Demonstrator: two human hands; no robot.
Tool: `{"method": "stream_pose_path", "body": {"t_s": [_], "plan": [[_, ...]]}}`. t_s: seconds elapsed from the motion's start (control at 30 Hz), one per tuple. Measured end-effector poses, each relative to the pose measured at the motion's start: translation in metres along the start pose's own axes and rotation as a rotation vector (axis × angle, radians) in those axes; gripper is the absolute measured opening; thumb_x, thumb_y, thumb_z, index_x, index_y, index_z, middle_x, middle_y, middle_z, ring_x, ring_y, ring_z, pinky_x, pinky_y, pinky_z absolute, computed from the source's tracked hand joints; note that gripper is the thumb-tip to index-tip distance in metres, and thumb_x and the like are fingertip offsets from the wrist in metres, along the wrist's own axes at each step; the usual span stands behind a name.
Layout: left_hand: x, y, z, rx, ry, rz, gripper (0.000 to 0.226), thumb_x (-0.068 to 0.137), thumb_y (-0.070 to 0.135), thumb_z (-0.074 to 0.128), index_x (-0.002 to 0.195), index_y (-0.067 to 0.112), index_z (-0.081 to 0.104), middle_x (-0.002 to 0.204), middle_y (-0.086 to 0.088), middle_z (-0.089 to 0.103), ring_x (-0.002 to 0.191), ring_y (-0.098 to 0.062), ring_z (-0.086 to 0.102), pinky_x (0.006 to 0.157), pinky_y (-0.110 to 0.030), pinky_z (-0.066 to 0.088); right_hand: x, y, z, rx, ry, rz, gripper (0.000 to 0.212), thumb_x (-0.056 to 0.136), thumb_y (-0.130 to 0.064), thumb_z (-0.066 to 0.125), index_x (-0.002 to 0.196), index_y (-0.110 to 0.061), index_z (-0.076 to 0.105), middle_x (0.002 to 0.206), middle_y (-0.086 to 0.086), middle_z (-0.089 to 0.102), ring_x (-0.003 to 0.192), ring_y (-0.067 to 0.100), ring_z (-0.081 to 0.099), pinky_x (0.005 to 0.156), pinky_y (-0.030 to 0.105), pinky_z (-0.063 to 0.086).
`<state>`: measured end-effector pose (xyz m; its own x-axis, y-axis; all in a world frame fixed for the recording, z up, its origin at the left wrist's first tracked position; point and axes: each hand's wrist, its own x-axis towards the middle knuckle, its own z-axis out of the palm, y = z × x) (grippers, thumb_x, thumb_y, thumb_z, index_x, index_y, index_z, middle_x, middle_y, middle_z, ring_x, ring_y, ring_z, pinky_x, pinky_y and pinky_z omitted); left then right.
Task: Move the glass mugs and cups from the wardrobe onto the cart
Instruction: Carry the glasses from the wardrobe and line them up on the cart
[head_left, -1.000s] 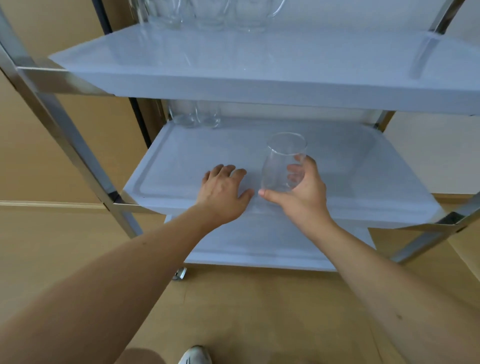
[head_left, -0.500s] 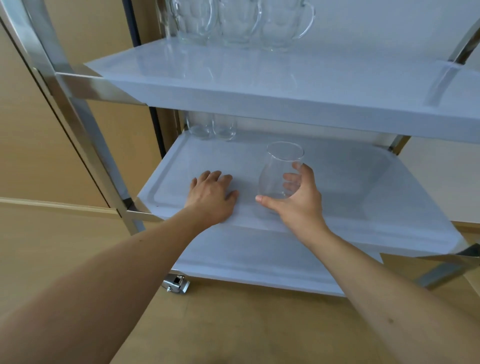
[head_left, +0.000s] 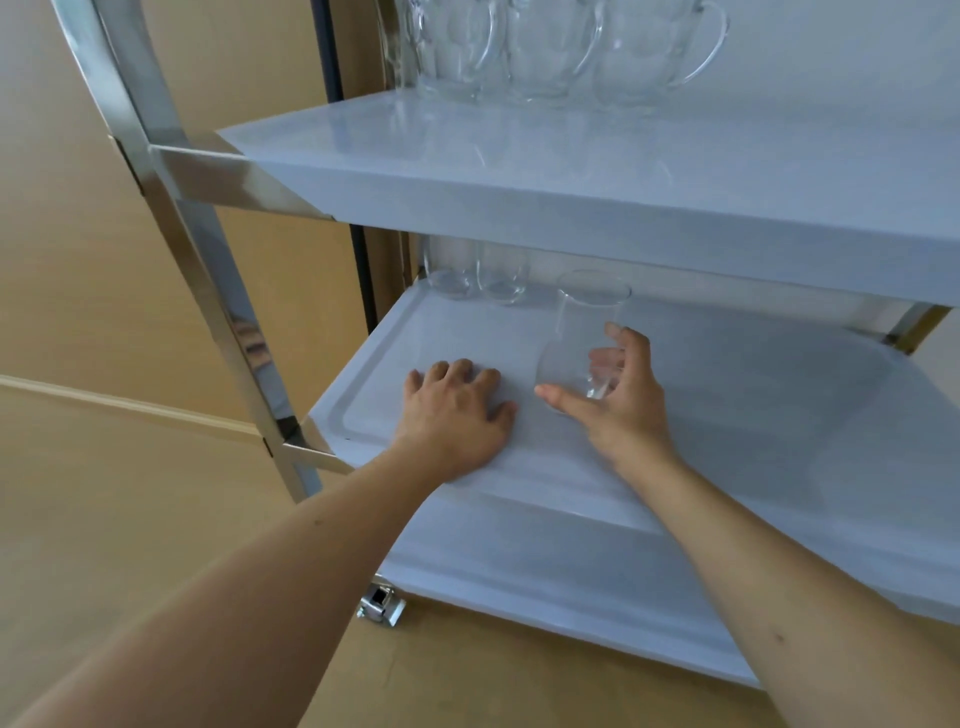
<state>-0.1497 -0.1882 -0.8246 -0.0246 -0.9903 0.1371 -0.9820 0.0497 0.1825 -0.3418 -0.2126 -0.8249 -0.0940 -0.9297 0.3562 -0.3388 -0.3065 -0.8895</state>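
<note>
A clear glass cup (head_left: 587, 312) stands upright on the cart's white middle shelf (head_left: 753, 405). My right hand (head_left: 628, 405) holds its lower part, fingers curled behind it and thumb at its base. My left hand (head_left: 452, 410) rests palm down on the same shelf, just left of the cup, holding nothing. Two more clear cups (head_left: 449, 280) (head_left: 501, 283) stand at the shelf's back left corner, half hidden under the top shelf. Three handled glass mugs (head_left: 550, 47) stand in a row at the back of the top shelf (head_left: 571, 171).
The cart has a shiny steel post (head_left: 208, 291) at its front left and a caster wheel (head_left: 382, 610) below. A white bottom shelf (head_left: 519, 561) lies under my arms. Wooden floor and beige wall panels surround the cart.
My right hand has carried the cup a little deeper onto the middle shelf, toward the cups at the back. My left hand stays on the shelf. My view has come closer to the cart.
</note>
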Motion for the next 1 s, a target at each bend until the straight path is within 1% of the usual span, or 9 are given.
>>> {"method": "stream_pose_path", "body": {"t_s": [0.03,0.13,0.17,0.33,0.5,0.6,0.67,0.83,1.0], "plan": [[0.000,0.000,0.001,0.003,0.008,0.004,0.064,0.086,0.066,0.022,0.132,0.033,0.052,0.140,-0.003,0.051,0.131,-0.030,0.043,0.110,-0.053,0.029,0.007,0.001,0.002,-0.022,0.001,-0.012,0.101,0.057,-0.028,0.099,0.141,-0.021,0.043,0.117,0.004,0.059,0.104,0.016,0.061,0.082,0.009,0.045],[-0.001,0.000,0.002,0.000,0.026,0.014,0.061,0.088,0.064,0.023,0.131,0.033,0.051,0.141,-0.004,0.050,0.131,-0.030,0.042,0.111,-0.052,0.028,0.028,0.006,0.009,-0.083,-0.003,-0.035,0.100,0.058,-0.034,0.098,0.142,-0.020,0.044,0.116,0.006,0.061,0.100,0.019,0.063,0.091,0.027,0.051],[-0.001,0.001,0.003,-0.001,0.028,0.014,0.059,0.089,0.063,0.024,0.131,0.033,0.051,0.142,-0.003,0.050,0.132,-0.030,0.042,0.111,-0.052,0.028,0.035,0.008,0.011,-0.097,-0.001,-0.033,0.101,0.059,-0.035,0.097,0.143,-0.019,0.044,0.116,0.006,0.061,0.100,0.020,0.063,0.091,0.029,0.051],[0.000,-0.001,0.005,-0.008,0.048,0.024,0.056,0.090,0.062,0.026,0.131,0.033,0.051,0.142,-0.002,0.050,0.134,-0.028,0.041,0.113,-0.053,0.026,0.080,0.018,0.029,-0.121,0.030,-0.011,0.096,0.062,-0.037,0.096,0.141,-0.017,0.045,0.114,0.003,0.058,0.097,0.017,0.061,0.085,0.023,0.045],[0.003,0.000,0.006,-0.005,0.062,0.022,0.058,0.089,0.063,0.025,0.131,0.034,0.053,0.140,0.001,0.052,0.132,-0.027,0.043,0.113,-0.052,0.027,0.121,0.029,0.049,-0.135,0.064,0.008,0.080,0.065,-0.038,0.094,0.125,-0.010,0.050,0.110,0.003,0.057,0.102,0.024,0.063,0.090,0.034,0.051],[0.001,0.001,0.005,-0.011,0.077,0.023,0.056,0.088,0.062,0.025,0.126,0.034,0.055,0.136,0.003,0.054,0.129,-0.025,0.045,0.112,-0.050,0.027,0.144,0.034,0.055,-0.139,0.061,0.014,0.077,0.065,-0.040,0.094,0.123,-0.012,0.050,0.108,0.001,0.054,0.097,0.021,0.058,0.079,0.024,0.043],[0.000,0.000,0.006,-0.016,0.085,0.029,0.054,0.088,0.061,0.026,0.125,0.033,0.055,0.135,0.004,0.054,0.128,-0.025,0.045,0.113,-0.049,0.027,0.156,0.038,0.059,-0.142,0.067,0.021,0.080,0.066,-0.042,0.093,0.127,-0.012,0.050,0.109,0.000,0.053,0.097,0.019,0.056,0.077,0.019,0.039],[-0.001,-0.002,0.005,-0.013,0.082,0.030,0.054,0.089,0.062,0.027,0.127,0.034,0.054,0.139,0.004,0.053,0.130,-0.023,0.044,0.115,-0.049,0.025,0.173,0.042,0.070,-0.123,0.070,0.043,0.092,0.069,-0.041,0.091,0.142,-0.012,0.043,0.136,0.007,0.056,0.115,0.019,0.058,0.086,0.019,0.040],[0.000,0.000,0.005,-0.012,0.094,0.025,0.055,0.088,0.062,0.026,0.125,0.034,0.055,0.134,0.003,0.054,0.126,-0.023,0.046,0.112,-0.047,0.027,0.179,0.044,0.072,-0.153,0.070,0.022,0.093,0.072,-0.041,0.090,0.145,-0.011,0.040,0.138,0.009,0.055,0.119,0.023,0.057,0.093,0.023,0.041]]}}
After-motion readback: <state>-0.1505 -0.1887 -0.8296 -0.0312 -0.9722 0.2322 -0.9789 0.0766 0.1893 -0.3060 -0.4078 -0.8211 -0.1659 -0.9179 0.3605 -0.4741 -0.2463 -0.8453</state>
